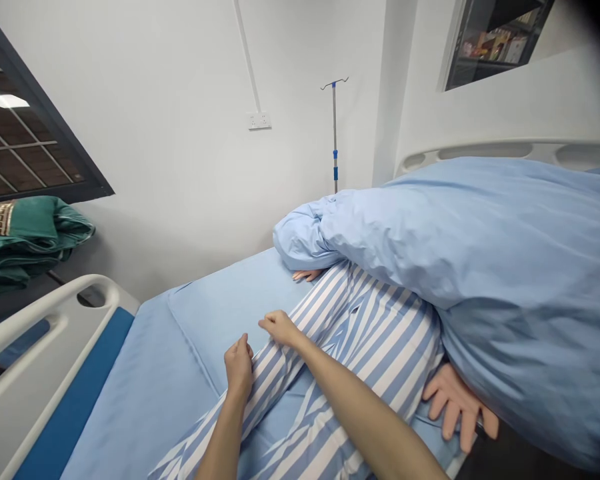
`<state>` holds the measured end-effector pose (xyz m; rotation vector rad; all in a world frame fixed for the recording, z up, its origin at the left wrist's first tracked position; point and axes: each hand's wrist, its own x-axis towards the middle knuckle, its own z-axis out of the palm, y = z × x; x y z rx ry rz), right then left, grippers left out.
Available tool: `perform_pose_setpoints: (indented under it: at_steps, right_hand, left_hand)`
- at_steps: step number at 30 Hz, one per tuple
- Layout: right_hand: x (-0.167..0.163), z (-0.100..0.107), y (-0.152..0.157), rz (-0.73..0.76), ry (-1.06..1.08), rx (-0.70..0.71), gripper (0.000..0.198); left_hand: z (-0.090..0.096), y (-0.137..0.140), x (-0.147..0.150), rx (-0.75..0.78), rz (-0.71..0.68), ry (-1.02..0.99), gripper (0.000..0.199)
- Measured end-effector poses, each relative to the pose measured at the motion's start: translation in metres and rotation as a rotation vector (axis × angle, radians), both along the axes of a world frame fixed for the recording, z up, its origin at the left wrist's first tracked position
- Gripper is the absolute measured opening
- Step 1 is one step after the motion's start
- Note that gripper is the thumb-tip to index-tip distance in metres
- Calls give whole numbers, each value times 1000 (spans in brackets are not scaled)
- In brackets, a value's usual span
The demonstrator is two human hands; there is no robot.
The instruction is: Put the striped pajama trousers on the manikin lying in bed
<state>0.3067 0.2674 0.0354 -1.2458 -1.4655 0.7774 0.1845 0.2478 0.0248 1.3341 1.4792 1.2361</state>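
Left hand (239,365), right hand (280,328) (both curled), striped trousers (393,343)

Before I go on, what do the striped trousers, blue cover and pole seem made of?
Striped trousers: woven cloth, perhaps cotton; matte, creasing softly. Blue cover: smooth fabric, faintly glossy, with fine wrinkles; fibre unclear. Pole: probably metal, satin finish, judging by its slim, straight, grey shaft.

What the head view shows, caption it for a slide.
Left hand and right hand, both curled, at a striped trouser leg on a blue sheet.
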Motion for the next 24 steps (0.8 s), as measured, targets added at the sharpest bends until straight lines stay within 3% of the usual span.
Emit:
perform_pose_setpoints:
  at_steps: [3, 10, 17, 24]
  right_hand:
    - [7, -5, -2, 44, 4, -14, 34]
    - [9, -3, 0, 17, 205, -34, 38]
    - [8, -8, 2, 27, 251, -53, 38]
    - [31, 20, 7, -1, 39, 46, 38]
  left_hand:
    - [4, 0, 3, -45, -65, 52, 34]
    - [28, 15, 35, 29, 22, 199, 28]
    - [5, 7, 43, 71, 64, 131, 31]
    - [4, 5, 46, 97, -2, 218, 31]
